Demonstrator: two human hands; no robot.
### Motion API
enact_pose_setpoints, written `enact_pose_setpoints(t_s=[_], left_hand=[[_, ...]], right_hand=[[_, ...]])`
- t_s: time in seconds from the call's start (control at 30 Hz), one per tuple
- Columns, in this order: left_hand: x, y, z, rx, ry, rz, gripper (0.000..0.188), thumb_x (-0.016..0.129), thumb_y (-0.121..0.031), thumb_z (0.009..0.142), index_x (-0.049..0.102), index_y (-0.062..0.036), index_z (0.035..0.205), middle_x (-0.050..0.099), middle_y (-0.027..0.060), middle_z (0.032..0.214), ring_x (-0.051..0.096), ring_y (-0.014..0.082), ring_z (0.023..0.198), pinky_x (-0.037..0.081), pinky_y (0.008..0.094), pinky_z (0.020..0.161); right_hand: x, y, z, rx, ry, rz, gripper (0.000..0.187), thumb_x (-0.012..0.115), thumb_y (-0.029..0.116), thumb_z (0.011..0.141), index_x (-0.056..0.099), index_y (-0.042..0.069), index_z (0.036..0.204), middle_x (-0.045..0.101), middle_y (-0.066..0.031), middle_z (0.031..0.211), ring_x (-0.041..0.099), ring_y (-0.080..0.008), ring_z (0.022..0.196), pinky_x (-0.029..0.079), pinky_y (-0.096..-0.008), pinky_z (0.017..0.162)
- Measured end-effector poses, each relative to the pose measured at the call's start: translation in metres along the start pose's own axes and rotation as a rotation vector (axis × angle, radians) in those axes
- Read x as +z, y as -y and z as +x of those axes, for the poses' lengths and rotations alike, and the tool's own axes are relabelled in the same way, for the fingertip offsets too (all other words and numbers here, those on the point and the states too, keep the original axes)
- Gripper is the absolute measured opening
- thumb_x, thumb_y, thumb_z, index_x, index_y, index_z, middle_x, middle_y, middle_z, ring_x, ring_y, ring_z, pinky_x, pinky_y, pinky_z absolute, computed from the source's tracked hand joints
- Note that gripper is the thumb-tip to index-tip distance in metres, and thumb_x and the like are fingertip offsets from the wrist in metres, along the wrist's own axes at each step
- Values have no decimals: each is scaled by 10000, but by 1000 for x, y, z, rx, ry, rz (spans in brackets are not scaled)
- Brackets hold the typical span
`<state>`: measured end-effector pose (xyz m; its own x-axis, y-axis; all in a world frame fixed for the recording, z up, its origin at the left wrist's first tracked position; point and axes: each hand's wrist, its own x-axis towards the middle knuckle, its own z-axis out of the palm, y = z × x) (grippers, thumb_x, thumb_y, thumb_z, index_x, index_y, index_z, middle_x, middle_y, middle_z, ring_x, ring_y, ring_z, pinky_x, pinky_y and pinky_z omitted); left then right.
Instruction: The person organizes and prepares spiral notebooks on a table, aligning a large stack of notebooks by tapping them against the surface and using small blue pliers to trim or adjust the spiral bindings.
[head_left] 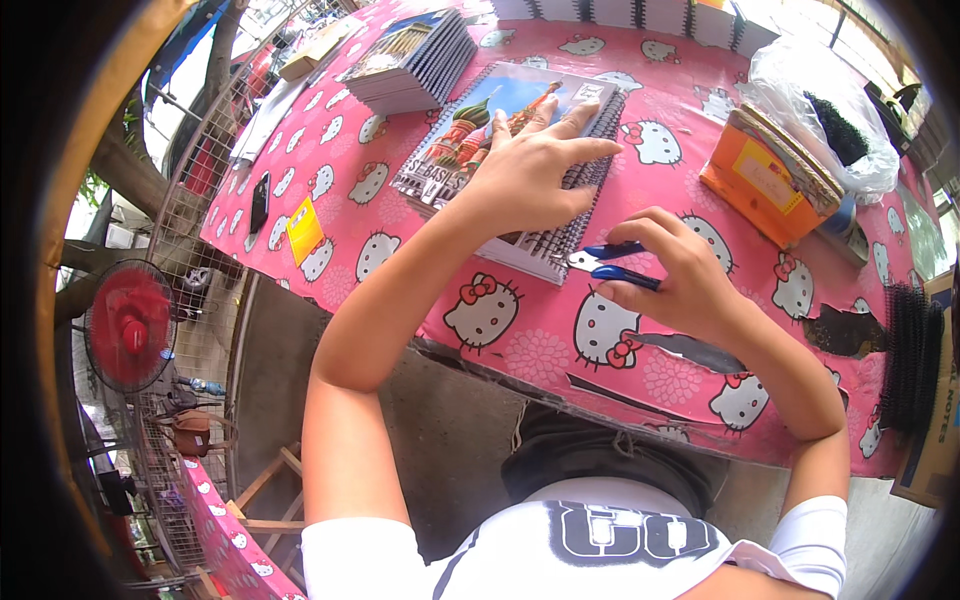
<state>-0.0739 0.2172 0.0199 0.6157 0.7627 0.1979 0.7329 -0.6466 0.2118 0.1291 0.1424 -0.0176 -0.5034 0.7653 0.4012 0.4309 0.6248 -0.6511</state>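
Table cover [540, 355]: pink, cartoon cats, torn near the front edge and at right. Yellow card [304, 230] flat at table left, small black item [260, 202] just beside it, type unclear. Orange box [765, 175] at right, clear plastic bag [790, 75] behind it. Carton [930, 420] at far right. Off the table, left: red fan [131, 325], wire mesh [210, 160], tree trunk [135, 170], brown bag [192, 432] below the fan.
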Motion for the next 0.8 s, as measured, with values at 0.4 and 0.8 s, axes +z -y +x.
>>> enact_pose_setpoints(t_s=[0.4, 0.8], left_hand=[[-2, -10, 3, 26, 29, 167, 631, 682, -309, 675, 520, -389, 1280, 220, 105, 1526, 136, 385, 1408, 89, 687, 1049], [-5, -3, 4, 45, 18, -6, 554, 627, -207, 626, 616, -306, 1170, 251, 134, 1512, 150, 408, 1400, 95, 683, 1048]], right_hand=[[-9, -8, 14, 937, 487, 1108, 402, 692, 320, 831, 573, -15, 1019, 629, -124, 875, 664, -227, 707, 517, -332, 606], [3, -19, 6, -108, -14, -11, 353, 753, 247, 742, 613, 24, 977, 620, -98, 841, 606, -228, 763, 487, -343, 666]])
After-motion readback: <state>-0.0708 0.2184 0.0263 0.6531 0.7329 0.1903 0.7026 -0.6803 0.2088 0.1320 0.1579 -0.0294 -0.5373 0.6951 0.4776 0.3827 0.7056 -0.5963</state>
